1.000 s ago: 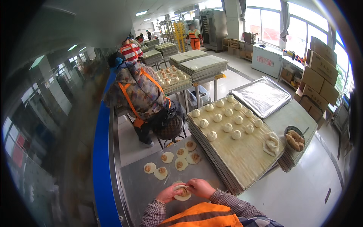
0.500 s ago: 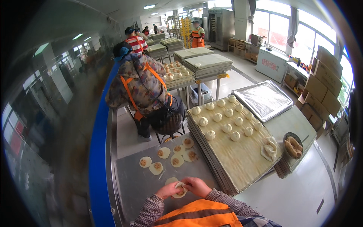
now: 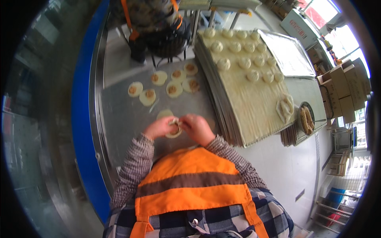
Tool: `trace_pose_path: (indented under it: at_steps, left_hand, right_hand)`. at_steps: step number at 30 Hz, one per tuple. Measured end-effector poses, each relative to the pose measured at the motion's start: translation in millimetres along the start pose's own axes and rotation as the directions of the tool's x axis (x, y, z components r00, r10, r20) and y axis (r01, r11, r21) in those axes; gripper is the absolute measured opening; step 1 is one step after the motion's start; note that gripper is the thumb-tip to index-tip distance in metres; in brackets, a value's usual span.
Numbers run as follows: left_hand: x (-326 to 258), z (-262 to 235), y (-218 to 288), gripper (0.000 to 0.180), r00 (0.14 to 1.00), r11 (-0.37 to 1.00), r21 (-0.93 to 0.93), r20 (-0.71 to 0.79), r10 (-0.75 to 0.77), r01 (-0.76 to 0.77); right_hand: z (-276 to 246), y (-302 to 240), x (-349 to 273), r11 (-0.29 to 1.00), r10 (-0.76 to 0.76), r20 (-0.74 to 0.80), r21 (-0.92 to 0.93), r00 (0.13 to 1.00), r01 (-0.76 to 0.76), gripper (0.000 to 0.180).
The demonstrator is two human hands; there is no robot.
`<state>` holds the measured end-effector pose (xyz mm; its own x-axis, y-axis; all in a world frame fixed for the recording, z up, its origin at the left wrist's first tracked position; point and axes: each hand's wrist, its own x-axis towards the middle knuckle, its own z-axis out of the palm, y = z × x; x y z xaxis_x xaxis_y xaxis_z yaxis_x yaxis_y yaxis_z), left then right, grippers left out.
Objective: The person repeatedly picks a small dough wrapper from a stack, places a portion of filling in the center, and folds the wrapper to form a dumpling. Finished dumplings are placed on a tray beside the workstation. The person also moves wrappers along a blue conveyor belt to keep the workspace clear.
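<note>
The counter (image 3: 127,119) is brushed metal, grey and matt, with a glossy blue painted edge (image 3: 81,119) at nine o'clock. The dough round (image 3: 174,130) between the left hand (image 3: 160,127) and the right hand (image 3: 197,127) looks soft, pale and matt. The flat dough discs (image 3: 158,85) at twelve o'clock look smooth, each with a rough brown filling. The trays (image 3: 222,115) at two o'clock are thin metal, covered by a matt beige sheet (image 3: 254,107). The sleeves (image 3: 137,166) are woven checked cloth, and the apron (image 3: 190,186) is smooth orange fabric.
</note>
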<state>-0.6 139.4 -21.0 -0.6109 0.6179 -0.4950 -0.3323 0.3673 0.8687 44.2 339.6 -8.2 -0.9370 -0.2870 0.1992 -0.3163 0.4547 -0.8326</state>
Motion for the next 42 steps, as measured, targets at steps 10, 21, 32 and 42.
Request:
trace_pose_path:
  at_steps: [10,21,32,42]
  left_hand:
    - [-16.3,27.7,4.2,0.035,0.989,0.798,-0.601,-0.138,-0.053,-0.041]
    - [-16.0,24.6,4.4,0.035,0.999,0.994,-0.101,-0.039,-0.034,0.030]
    - [-10.0,29.0,-17.3,0.031,0.974,0.936,-0.282,-0.144,0.178,-0.212]
    - [-1.5,48.8,-18.5,0.051,0.920,0.680,-0.656,-0.385,0.073,-0.328]
  right_hand:
    - [1.6,-4.6,-8.9,0.786,0.362,0.074,0.513,0.929,-0.347,0.009]
    - [6.0,-9.3,-13.0,0.955,0.234,0.069,0.171,0.970,-0.243,0.012]
    - [11.5,-9.4,-15.5,0.959,0.206,-0.012,0.202,0.978,-0.199,0.015]
    - [11.9,-8.8,-12.7,0.996,-0.020,-0.205,-0.093,0.979,0.001,0.015]
